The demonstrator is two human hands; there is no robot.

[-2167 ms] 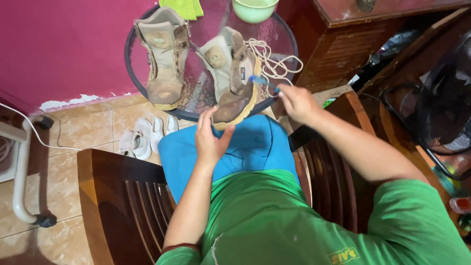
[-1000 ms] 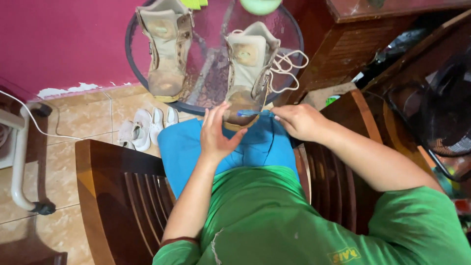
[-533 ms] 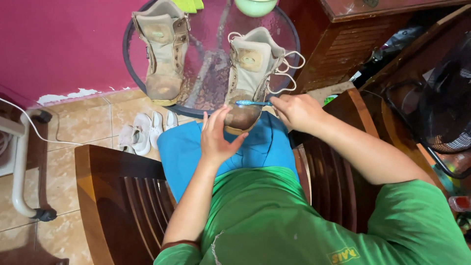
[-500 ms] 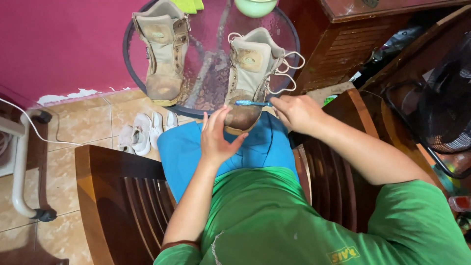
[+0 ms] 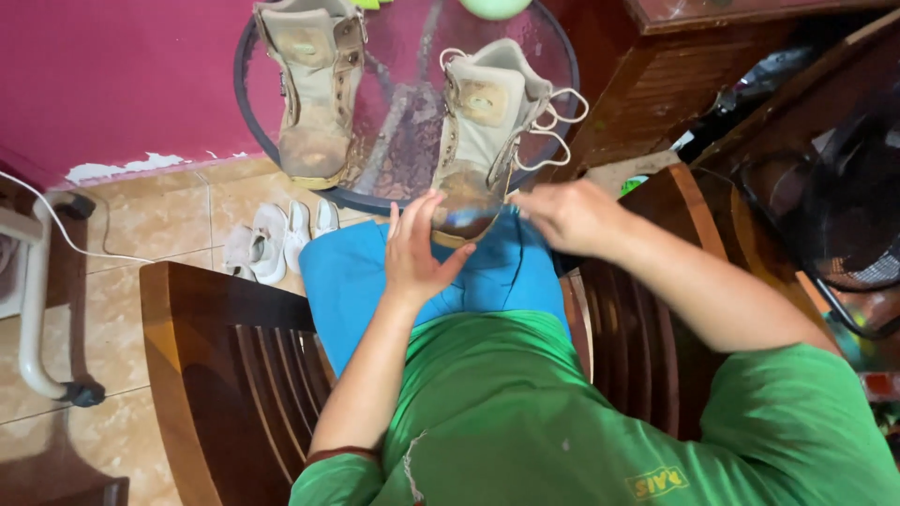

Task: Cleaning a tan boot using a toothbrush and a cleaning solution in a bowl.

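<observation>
A worn tan boot with loose white laces stands upright on the round glass table, its toe at the near rim. My right hand grips a thin blue brush, blurred, which lies across that toe. My left hand is spread with its fingers apart just below the toe, fingertips at the sole edge, and holds nothing. A second tan boot stands to the left on the same table. My lap is in blue trousers.
A green bowl sits at the table's far edge. White sandals lie on the tiled floor under the table. Dark wooden chair arms flank me. A black fan stands at the right and a white tube frame at the left.
The right boot, tipped on its side over the table edge 2.2 s ago, now stands upright. My right hand with the brush has shifted a little along the toe. My left hand stays by it.
</observation>
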